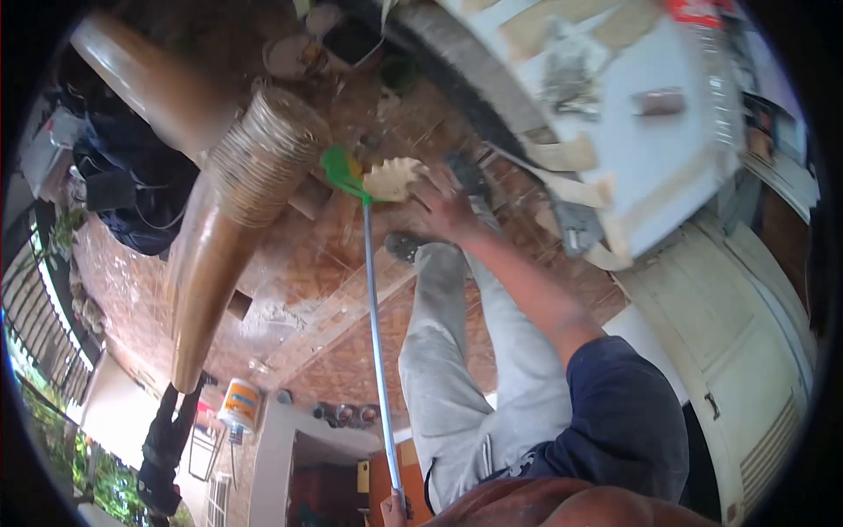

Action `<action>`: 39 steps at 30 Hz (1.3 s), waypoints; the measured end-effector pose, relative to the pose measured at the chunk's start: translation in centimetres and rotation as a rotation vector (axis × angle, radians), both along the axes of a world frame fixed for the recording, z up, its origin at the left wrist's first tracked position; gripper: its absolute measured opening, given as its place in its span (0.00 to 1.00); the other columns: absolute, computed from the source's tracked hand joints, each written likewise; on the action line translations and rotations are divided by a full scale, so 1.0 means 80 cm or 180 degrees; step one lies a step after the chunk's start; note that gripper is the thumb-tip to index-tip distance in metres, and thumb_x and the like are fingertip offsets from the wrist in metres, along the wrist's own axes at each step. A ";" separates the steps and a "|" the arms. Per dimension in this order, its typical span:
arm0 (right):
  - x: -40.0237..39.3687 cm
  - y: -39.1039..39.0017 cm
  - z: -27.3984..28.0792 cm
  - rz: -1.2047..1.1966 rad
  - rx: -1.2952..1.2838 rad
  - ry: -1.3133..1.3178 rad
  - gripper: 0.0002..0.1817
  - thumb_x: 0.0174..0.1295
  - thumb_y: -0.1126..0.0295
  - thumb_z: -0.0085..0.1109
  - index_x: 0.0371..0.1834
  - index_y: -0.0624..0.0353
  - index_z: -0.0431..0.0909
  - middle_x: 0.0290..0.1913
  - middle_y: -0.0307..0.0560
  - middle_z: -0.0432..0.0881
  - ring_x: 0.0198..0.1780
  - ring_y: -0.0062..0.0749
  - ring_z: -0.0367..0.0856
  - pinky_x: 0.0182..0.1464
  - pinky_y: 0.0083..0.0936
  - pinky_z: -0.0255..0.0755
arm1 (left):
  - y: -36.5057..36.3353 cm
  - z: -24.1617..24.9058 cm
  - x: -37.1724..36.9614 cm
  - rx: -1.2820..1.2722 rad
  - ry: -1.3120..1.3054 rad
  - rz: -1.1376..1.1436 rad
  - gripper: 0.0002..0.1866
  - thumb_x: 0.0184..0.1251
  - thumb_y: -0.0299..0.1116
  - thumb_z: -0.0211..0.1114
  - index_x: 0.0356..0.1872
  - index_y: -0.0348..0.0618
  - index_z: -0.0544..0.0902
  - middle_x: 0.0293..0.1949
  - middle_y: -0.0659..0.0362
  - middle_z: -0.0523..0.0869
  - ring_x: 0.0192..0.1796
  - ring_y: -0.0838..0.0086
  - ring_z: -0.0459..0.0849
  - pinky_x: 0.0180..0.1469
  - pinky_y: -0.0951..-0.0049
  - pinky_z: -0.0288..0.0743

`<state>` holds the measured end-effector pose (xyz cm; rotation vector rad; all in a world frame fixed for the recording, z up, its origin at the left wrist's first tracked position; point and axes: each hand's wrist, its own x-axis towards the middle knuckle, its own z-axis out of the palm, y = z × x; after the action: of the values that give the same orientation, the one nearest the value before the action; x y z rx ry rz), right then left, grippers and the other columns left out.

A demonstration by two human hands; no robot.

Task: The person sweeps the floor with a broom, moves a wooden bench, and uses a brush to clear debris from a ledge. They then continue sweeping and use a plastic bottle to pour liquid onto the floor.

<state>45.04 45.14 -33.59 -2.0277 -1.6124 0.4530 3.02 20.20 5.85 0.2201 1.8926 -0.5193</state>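
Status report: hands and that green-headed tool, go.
Right hand down at the pale toothed scrap on the brick floor. Left hand grips the metal pole of the green-headed tool. Ribbed brown pipe lies beside it.

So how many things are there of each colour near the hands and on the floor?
Green tool head: 1
Silver pole: 1
Cream toothed piece: 1
Brown pipes: 2
White bucket: 1
Total: 6
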 end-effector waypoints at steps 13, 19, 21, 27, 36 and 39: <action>0.179 0.024 0.261 -0.0916 0.0855 -0.0668 0.32 0.55 0.64 0.61 0.61 0.63 0.62 0.58 0.59 0.68 0.55 0.52 0.70 0.62 0.42 0.58 | 0.004 0.060 0.031 0.0163 -0.0072 -0.0065 0.28 0.70 0.52 0.43 0.15 0.42 0.71 0.10 0.63 0.69 0.11 0.80 0.68 0.13 0.78 0.61; -0.097 -0.108 0.121 -0.0761 -0.2924 0.2088 0.42 0.54 0.54 0.57 0.68 0.60 0.47 0.61 0.63 0.64 0.62 0.49 0.66 0.59 0.39 0.61 | 0.008 0.089 0.087 0.0059 -0.0292 0.0339 0.29 0.71 0.52 0.41 0.14 0.43 0.71 0.10 0.63 0.68 0.12 0.79 0.68 0.14 0.79 0.59; -0.143 -0.110 0.067 -0.1531 -0.3055 0.3260 0.45 0.55 0.49 0.55 0.69 0.57 0.43 0.67 0.65 0.54 0.67 0.49 0.57 0.64 0.38 0.56 | 0.002 0.073 0.104 0.0064 -0.0423 0.0606 0.29 0.71 0.51 0.41 0.13 0.43 0.70 0.10 0.63 0.68 0.12 0.79 0.67 0.14 0.78 0.58; -0.161 -0.071 -0.051 -0.1887 -0.2534 0.2306 0.27 0.54 0.64 0.55 0.57 0.60 0.61 0.45 0.60 0.77 0.49 0.52 0.76 0.50 0.39 0.71 | 0.060 -0.004 0.204 0.0067 -0.0523 0.0452 0.27 0.71 0.51 0.41 0.16 0.43 0.70 0.11 0.64 0.66 0.12 0.79 0.65 0.14 0.78 0.57; -0.188 -0.128 0.031 -0.1504 -0.2339 0.2379 0.24 0.56 0.63 0.55 0.54 0.64 0.65 0.45 0.64 0.77 0.47 0.55 0.77 0.49 0.41 0.71 | 0.024 0.093 0.238 0.0021 -0.0531 0.1120 0.25 0.71 0.51 0.42 0.23 0.41 0.72 0.13 0.64 0.67 0.14 0.80 0.66 0.16 0.79 0.58; -0.120 -0.091 0.042 -0.1653 -0.2723 0.2525 0.28 0.56 0.64 0.51 0.60 0.64 0.61 0.49 0.66 0.74 0.52 0.58 0.72 0.55 0.41 0.67 | 0.040 0.067 0.247 0.0079 -0.0549 0.0966 0.24 0.71 0.49 0.42 0.23 0.41 0.72 0.13 0.64 0.67 0.14 0.80 0.66 0.17 0.79 0.59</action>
<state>35.45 37.86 -30.22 -2.2276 -0.3853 1.6677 22.77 23.38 11.24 -0.0078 1.7248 -0.2622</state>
